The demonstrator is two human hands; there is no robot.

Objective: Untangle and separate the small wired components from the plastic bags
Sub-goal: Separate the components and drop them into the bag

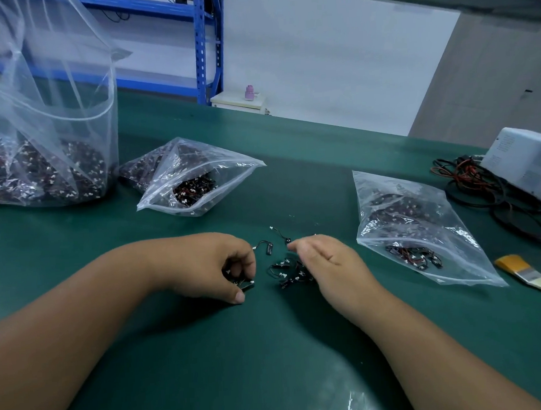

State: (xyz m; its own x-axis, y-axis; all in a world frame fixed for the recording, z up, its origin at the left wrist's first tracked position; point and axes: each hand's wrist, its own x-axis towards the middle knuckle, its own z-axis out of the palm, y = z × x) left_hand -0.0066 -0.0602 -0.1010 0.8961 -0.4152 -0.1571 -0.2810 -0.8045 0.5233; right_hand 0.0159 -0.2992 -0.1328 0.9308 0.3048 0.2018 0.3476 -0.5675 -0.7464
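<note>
Two hands are working small black wired components (287, 272) lying loose on the green surface (271, 347). Left hand (203, 266) fingers are curling round a few; right hand (326, 261) fingers are bunching over the tangle, grip unclear. Tugging is risking snapped leads or flicked parts. Near side is offering open room; clear plastic zip bag (422, 214) is crowding the right.

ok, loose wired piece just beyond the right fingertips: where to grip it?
Pinch the loose wired piece at its white connector end, from above: that end lies flat and clear on the mat, while its black end sits by the right hand.
</note>
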